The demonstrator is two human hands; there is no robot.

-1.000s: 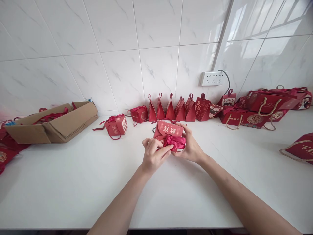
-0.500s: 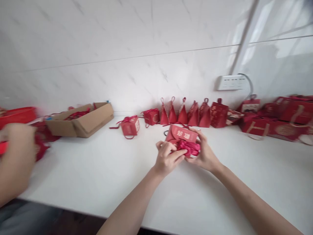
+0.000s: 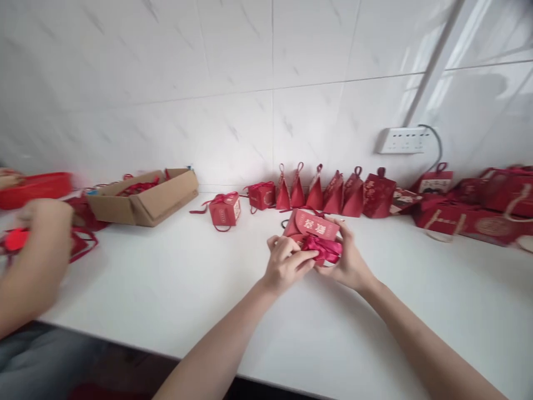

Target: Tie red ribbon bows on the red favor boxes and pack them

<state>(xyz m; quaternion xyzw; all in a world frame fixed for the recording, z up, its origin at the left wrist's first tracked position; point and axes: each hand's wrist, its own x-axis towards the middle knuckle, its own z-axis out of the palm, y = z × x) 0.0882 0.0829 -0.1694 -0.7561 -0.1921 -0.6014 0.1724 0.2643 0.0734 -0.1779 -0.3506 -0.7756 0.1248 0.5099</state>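
A small red gift box [image 3: 313, 224] with pale printed characters is held between both hands above the white table. On its near side sits a bright magenta ribbon bow [image 3: 328, 250]. My left hand [image 3: 287, 261] pinches the ribbon, its index finger stretched over the bow and the other fingers curled. My right hand [image 3: 350, 258] grips the box's right side, thumb near the lower edge and fingers behind the upper corner. A dark loop shows at the box's left edge. The box's underside is hidden.
A cardboard box [image 3: 166, 200] with red items stands left. Red ribboned boxes [image 3: 224, 211] and pointed red boxes [image 3: 297, 194] line the wall, larger red gift boxes [image 3: 470, 219] on the right. Another person's arm [image 3: 41, 261] works at far left near a red tray [image 3: 41, 188].
My camera view has shifted slightly, so the background sits a little further right. Both hands keep their hold on the box and ribbon. The other person's arm at left has moved.
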